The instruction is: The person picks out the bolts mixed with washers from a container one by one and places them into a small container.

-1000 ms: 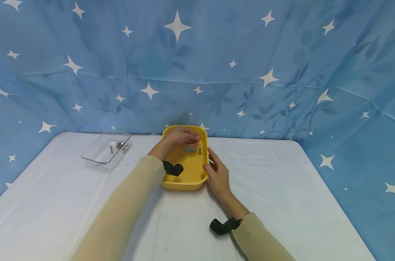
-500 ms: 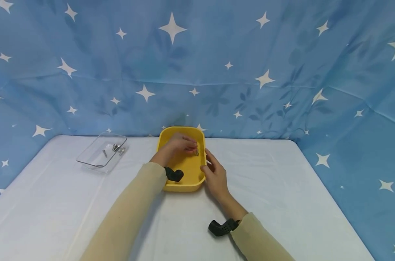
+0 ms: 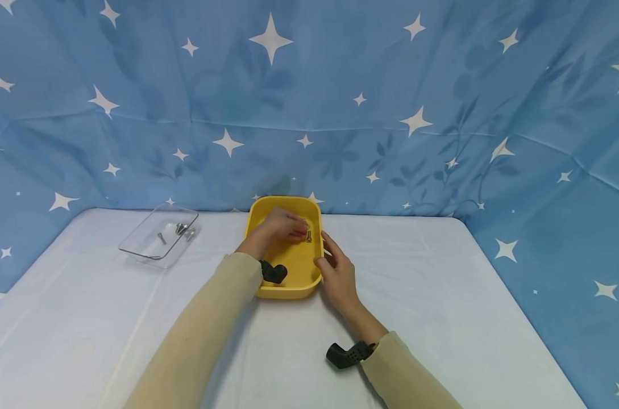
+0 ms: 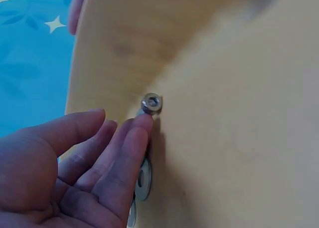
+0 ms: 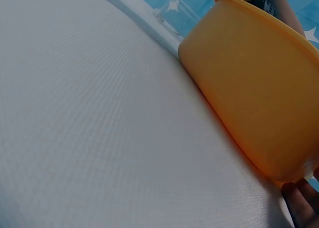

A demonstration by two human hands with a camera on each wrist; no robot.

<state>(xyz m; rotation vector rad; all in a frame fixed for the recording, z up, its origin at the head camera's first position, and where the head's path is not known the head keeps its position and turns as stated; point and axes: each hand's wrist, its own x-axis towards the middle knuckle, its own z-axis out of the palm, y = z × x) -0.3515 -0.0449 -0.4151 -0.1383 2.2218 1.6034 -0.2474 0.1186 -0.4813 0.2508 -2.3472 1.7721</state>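
Bolt (image 4: 151, 103) head-up, axis toward cam.

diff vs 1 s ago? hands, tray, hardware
The left hand slid a little nearer inside the yellow tray, covering the washers; its fingertips now touch the bolt, with no grip yet. The right hand stayed against the tray's right side. The clear tray is unchanged.
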